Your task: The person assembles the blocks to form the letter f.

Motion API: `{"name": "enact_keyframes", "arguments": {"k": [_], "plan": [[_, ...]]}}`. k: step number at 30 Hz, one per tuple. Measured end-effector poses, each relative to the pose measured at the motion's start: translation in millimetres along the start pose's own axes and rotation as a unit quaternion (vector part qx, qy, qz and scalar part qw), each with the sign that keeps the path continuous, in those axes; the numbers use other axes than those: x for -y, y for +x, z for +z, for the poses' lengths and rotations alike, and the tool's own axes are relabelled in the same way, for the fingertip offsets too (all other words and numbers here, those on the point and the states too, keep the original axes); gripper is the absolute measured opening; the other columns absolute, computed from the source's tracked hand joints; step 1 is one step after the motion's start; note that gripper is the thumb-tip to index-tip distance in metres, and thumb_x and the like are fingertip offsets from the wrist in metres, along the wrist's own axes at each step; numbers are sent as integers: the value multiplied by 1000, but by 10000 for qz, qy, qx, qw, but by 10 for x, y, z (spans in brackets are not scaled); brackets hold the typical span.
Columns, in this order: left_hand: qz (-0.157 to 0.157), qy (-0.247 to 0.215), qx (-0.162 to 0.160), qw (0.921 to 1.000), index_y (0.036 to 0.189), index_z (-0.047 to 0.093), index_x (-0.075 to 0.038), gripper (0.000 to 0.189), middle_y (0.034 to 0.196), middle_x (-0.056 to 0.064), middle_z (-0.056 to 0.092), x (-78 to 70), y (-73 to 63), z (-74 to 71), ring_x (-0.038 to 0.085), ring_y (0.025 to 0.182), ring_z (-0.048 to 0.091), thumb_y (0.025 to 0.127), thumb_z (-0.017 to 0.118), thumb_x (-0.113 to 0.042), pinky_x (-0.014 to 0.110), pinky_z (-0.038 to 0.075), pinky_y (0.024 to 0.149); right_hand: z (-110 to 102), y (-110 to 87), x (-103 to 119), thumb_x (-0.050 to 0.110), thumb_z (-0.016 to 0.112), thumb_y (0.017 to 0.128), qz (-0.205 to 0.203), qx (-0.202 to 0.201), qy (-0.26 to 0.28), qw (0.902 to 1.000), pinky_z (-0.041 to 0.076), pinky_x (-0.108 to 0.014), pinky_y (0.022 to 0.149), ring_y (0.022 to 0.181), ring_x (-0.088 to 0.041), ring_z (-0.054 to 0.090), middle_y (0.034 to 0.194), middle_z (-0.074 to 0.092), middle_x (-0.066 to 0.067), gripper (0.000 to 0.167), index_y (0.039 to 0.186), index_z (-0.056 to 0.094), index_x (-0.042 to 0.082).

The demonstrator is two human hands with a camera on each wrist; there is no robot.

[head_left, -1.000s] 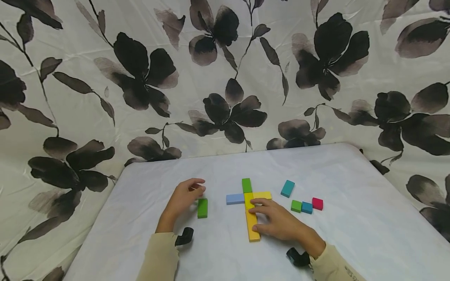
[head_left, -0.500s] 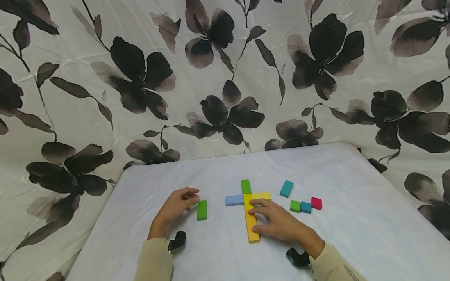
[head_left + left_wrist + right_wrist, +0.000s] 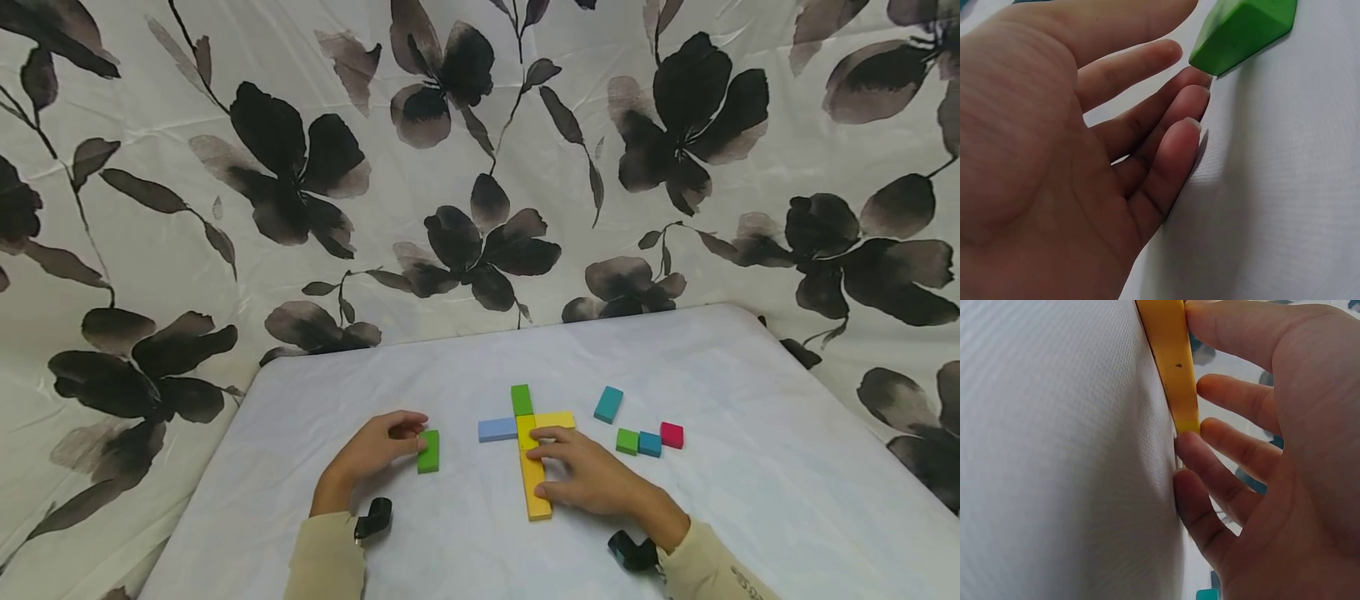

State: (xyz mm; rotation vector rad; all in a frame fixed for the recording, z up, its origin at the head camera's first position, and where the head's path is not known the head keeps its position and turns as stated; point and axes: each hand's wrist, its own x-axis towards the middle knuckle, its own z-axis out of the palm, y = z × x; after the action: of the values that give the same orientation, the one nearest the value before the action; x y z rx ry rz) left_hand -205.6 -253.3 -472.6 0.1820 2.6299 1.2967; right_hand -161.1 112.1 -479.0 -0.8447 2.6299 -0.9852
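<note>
In the head view my left hand (image 3: 375, 450) is beside a green block (image 3: 428, 452) lying flat, thumb at its upper left corner. The left wrist view shows the fingers loosely bent and the green block (image 3: 1244, 31) just past the fingertips; whether the thumb touches it I cannot tell. My right hand (image 3: 596, 475) rests its fingertips on the long orange-yellow block (image 3: 536, 487) and the yellow block (image 3: 527, 432) above it. In the right wrist view the thumb touches the orange block (image 3: 1169, 350). A light blue block (image 3: 497, 430), a green block (image 3: 521, 400) and a pale yellow block (image 3: 557, 419) adjoin them, forming a cross.
Right of the cross lie a teal block (image 3: 608, 404), a small green cube (image 3: 627, 442), a blue cube (image 3: 650, 444) and a red cube (image 3: 672, 435). All sit on a white-covered table (image 3: 450, 542). A floral cloth (image 3: 442, 183) hangs behind.
My left hand has moved left and down, from above the green block to its left side, thumb now at its corner. The right hand stays on the yellow blocks. The head view has shifted slightly.
</note>
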Motion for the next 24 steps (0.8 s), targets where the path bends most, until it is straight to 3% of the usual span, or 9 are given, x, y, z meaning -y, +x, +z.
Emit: {"name": "enact_keyframes", "arguments": {"k": [7, 12, 15, 24], "plan": [[-14, 205, 183, 9996, 127, 68, -17, 47, 123, -3, 64, -31, -41, 17, 19, 114, 56, 84, 82, -30, 46, 43, 103, 2, 4, 4, 48, 71, 91, -11, 6, -59, 10000, 33, -57, 111, 141, -28, 36, 152, 42, 4, 49, 133, 66, 23], [166, 336, 350, 9987, 128, 68, -17, 50, 128, 2, 60, -35, -39, 33, 23, 119, 54, 83, 83, -29, 47, 40, 105, -11, -8, 3, 48, 71, 91, 11, -23, -66, 10000, 33, -57, 111, 141, -27, 36, 152, 42, 5, 49, 133, 66, 24], [283, 443, 393, 9978, 128, 68, -16, 50, 128, 3, 59, -24, -27, 54, 24, 118, 54, 83, 84, -28, 48, 41, 104, -17, -22, -6, 47, 72, 91, 47, -30, -48, 10000, 34, -57, 111, 140, -27, 37, 152, 43, 5, 49, 133, 66, 24], [109, 451, 248, 9986, 120, 69, -18, 42, 113, -1, 62, -94, -33, 60, 21, 108, 54, 81, 85, -20, 45, 42, 98, -4, -10, -12, 47, 71, 91, -38, -2, -15, 10000, 33, -57, 111, 141, -27, 36, 152, 43, 4, 49, 134, 66, 24]]}}
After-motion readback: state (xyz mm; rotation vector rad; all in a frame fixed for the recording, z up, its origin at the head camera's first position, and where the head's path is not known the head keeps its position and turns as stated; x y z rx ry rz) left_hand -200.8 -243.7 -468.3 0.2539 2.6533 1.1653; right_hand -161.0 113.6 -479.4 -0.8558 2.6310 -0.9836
